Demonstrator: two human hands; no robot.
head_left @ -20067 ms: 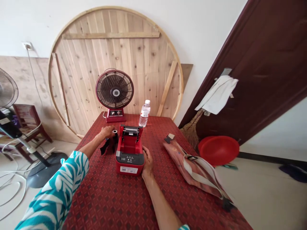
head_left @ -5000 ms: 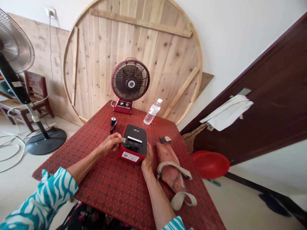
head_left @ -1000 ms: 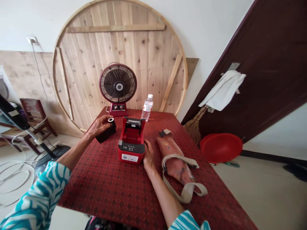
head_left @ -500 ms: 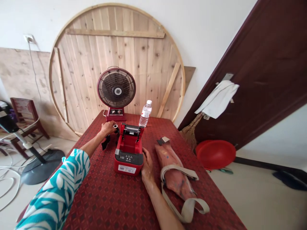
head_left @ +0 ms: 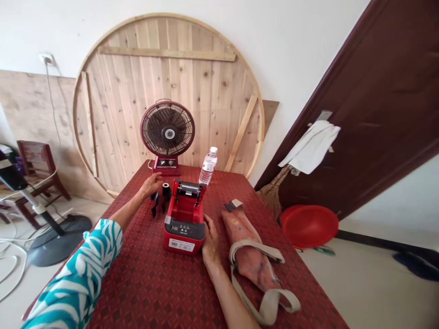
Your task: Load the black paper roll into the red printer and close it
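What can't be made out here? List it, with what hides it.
All in the head view:
Label on the red printer: fine print too small.
Black strip and left hand: too small to tell whether they touch.
Floor stand: top cut off by left edge.
Brown door: upper part cut off by top edge.

Red-and-grey printer (head_left: 184,230), black roll (head_left: 166,194), sleeve (head_left: 77,278) (teal-and-white swirls).

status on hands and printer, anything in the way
Left hand beside black roll. Right hand against red printer. Lid raised; bottle close behind, possibly in its way.
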